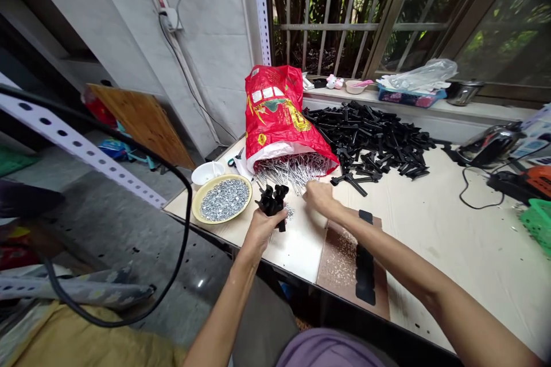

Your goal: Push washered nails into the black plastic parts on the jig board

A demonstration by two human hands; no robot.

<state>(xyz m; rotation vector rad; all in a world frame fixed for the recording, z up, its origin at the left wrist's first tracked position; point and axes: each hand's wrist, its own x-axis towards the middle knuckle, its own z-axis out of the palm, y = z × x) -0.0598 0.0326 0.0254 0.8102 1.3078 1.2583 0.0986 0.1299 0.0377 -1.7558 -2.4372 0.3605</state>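
My left hand is closed round a bunch of black plastic pieces, held upright above the table's near left part. My right hand reaches to the shiny metal pins that spill from the open mouth of a red bag; its fingers are curled at the pins, and I cannot make out what they pinch. A large heap of the same black plastic pieces lies behind my right hand. A yellow plate full of small silver nuts sits left of my left hand.
A white bowl stands behind the plate. Black strips lie on a brown board at the table's front edge. At the right are cables, a dark tool and a green basket. A perforated white rail and black cable cross the left.
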